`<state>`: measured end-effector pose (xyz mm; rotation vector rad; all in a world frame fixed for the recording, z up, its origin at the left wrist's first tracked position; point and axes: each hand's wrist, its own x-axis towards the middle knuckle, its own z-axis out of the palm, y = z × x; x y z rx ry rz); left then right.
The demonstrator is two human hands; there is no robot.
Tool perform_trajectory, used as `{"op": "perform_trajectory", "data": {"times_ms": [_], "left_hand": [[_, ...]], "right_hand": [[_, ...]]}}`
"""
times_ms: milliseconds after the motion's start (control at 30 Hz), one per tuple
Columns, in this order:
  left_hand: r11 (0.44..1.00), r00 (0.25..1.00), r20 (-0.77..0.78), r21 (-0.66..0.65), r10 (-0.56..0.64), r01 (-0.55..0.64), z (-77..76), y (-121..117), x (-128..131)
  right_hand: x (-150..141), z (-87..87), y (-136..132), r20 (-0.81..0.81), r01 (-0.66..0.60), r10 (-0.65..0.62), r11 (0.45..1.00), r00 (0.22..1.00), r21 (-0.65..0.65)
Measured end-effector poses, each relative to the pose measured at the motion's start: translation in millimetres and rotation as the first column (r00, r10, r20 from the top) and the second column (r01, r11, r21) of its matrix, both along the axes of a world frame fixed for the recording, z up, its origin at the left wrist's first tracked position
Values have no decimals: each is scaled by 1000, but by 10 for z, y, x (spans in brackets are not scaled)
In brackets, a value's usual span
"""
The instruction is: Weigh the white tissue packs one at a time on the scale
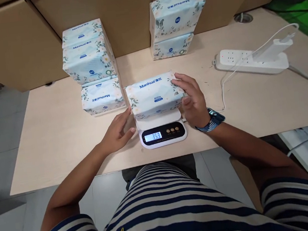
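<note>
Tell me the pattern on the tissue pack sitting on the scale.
Pale blue with white flowers and green leaves, seen in the head view: tissue pack on scale.

tissue pack on scale — reads 353 | right hand grips pack end | left hand beside — open

A light wooden table carries a white digital scale near its front edge. Directly on the tabletop also stand two stacks of tissue packs, and a white power strip lies at right.
</note>
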<state>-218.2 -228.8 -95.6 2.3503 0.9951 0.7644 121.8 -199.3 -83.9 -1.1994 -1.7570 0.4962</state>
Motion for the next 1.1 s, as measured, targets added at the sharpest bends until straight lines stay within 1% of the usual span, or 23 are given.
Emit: {"op": "perform_trajectory", "data": {"times_ms": [133,233,333,500,567,667,767,967,1100], "left_hand": [[997,999,37,-68,41,-38,-10,-32,36],[993,994,91,-106,59,-50,-30,-40,39],[992,992,115,-122,52,-38,-56,-34,28],[993,992,115,-109,48,-35,-79,-29,16],[995,992,115,-97,41,-30,-86,-25,16],[997,992,126,-81,16,-6,-103,-12,14],[995,991,133,-104,22,-8,-118,-2,6],[993,991,131,-119,23,-8,-86,2,19],[993,989,148,-120,-1,19,-48,9,46]], "right_hand": [[2,-22,-5,-42,-7,8,1000,999,7],[-11,-68,5,-100,-1,-4,999,995,-44],[-14,-110,21,-142,3,-16,996,990,-90],[20,-172,47,-59,56,-64,990,996,-129],[44,-222,75,-94,67,-78,991,992,-113],[81,-317,136,-166,88,-93,995,982,-38],[112,-389,190,-200,100,-94,995,975,19],[134,-439,229,-266,109,-101,994,959,13],[133,-460,244,-253,111,-109,994,961,-8]]}}
